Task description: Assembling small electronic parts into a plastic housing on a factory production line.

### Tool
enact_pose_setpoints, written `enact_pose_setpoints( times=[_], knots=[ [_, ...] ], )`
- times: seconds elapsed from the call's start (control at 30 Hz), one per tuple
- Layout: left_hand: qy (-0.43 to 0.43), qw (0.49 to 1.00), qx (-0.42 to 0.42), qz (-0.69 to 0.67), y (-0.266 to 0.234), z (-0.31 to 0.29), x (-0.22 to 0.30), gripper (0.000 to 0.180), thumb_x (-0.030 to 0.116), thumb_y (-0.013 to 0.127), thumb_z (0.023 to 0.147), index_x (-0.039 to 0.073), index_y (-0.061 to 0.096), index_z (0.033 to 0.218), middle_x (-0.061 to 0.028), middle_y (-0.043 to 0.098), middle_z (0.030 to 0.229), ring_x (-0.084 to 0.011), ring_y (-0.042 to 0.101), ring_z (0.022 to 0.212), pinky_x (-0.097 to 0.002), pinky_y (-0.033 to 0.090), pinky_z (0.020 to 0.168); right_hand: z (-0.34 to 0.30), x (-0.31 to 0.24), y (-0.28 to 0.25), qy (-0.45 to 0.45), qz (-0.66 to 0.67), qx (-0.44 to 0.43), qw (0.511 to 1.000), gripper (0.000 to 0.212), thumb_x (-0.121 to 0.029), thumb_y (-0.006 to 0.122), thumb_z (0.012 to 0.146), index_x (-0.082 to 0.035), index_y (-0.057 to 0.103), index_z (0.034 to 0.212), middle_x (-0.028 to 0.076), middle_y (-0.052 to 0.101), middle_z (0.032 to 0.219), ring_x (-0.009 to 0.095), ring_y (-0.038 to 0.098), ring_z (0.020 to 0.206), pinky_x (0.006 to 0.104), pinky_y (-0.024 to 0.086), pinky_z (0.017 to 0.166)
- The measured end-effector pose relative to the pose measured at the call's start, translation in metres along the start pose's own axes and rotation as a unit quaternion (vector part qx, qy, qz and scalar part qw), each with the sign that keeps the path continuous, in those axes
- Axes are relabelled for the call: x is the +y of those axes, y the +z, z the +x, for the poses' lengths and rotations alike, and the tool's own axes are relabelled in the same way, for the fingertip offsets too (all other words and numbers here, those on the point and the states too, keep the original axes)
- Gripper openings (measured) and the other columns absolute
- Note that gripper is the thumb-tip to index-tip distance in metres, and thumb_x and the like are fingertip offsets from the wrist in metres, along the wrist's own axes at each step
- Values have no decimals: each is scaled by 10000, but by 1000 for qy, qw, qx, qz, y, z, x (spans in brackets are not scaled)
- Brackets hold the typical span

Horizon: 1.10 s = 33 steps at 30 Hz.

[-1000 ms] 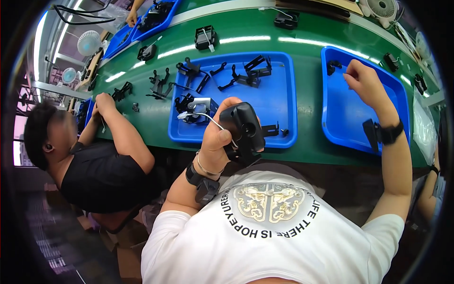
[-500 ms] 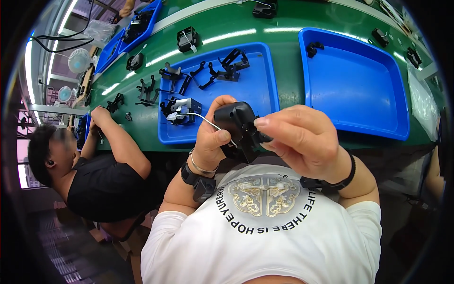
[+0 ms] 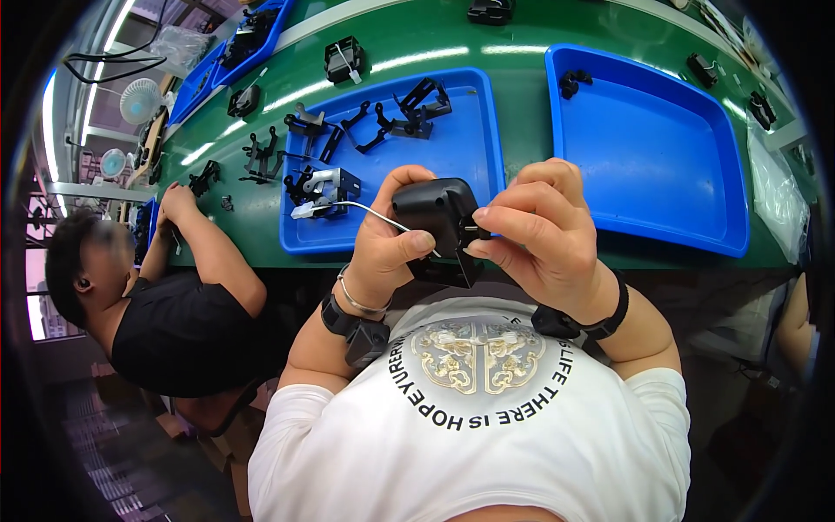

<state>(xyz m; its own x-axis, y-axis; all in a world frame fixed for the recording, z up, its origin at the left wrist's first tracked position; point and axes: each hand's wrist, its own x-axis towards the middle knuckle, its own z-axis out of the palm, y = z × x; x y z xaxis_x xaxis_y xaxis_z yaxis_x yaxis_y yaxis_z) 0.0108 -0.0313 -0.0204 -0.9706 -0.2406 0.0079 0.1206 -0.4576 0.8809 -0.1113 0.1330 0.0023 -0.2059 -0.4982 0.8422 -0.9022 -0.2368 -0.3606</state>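
In front of my chest, my left hand [image 3: 389, 230] is wrapped round a black boxy plastic housing [image 3: 432, 216]. A white cable [image 3: 370, 211] runs from the housing to a pale connector near the left tray. My right hand [image 3: 544, 235] pinches a small dark part [image 3: 476, 232] at the housing's right side, thumb and forefinger close together; most of that part is hidden, so its kind cannot be told. Behind my left hand, the left blue tray [image 3: 489, 113] holds several black brackets [image 3: 374, 130] and a silver-and-black boxy unit [image 3: 333, 187].
A second blue tray [image 3: 648, 157] to the right holds small black parts [image 3: 576, 83]. Black housings [image 3: 344, 61] and brackets [image 3: 259, 157] lie on the green table [image 3: 531, 130]. A co-worker [image 3: 187, 322] in black works at the left. Clear plastic bags [image 3: 781, 196] hang at the right.
My right hand has shifted slightly left and up, its fingers drawn closer together at the housing's side. The small part now sits closer against the housing. My left hand keeps its hold.
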Motion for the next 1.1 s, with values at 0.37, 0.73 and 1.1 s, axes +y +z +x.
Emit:
enact_pose_setpoints(
  times=[0.37, 0.73, 1.1],
  knots=[
    [-30, 996, 25, 83, 14, -2, 16, 620, 152, 739, 670, 69, 385, 1172, -76, 566, 955, -102, 566, 743, -174, 452, 585, -7, 3, 1, 11, -62, -24, 998, 299, -267, 738, 660, -51, 606, 819, 43, 564, 725, 232, 509, 709, 335, 380, 619],
    [7, 986, -10, 166, 11, 3, 11, 573, 59, 734, 702, 57, 398, 1166, -54, 531, 1004, -100, 526, 890, -221, 451, 758, -13, 8, 6, 99, -41, -61, 992, 321, -343, 594, 819, -51, 530, 703, 67, 498, 654, 251, 471, 651, 346, 345, 600],
    [20, 996, 13, 91, 18, 7, 3, 551, 34, 716, 715, 56, 397, 1163, -63, 538, 1004, -113, 540, 893, -229, 459, 763, -21, 8, 17, 213, -1, -60, 975, 304, -281, 495, 913, -32, 523, 739, 88, 500, 666, 255, 468, 622, 333, 360, 592]
  ],
)
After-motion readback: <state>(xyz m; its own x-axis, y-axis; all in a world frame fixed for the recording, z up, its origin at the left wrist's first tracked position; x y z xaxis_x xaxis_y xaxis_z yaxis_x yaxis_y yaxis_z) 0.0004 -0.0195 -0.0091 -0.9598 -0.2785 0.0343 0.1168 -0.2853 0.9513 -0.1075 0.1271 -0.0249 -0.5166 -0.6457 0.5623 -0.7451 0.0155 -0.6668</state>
